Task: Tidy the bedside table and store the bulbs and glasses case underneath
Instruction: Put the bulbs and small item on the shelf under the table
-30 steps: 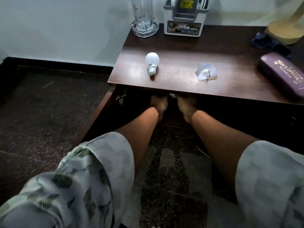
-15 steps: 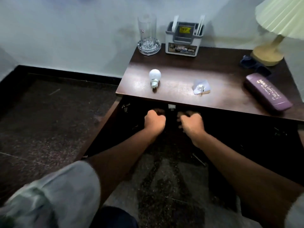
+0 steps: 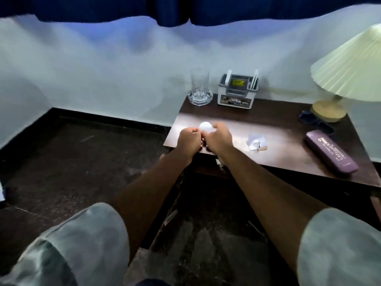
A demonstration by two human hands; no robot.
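On the table's (image 3: 276, 118) front-left corner, both curled hands (image 3: 205, 138) flank a round white bulb (image 3: 205, 127).

The room is dim and bluish. A pale sheen of glare lies across the near left part of the dark table top (image 3: 274, 120). The floor (image 3: 72, 162) and the space below the table sink into near black. Both hands and the sleeves look soft with blur. The wall's base line bends near the edges.
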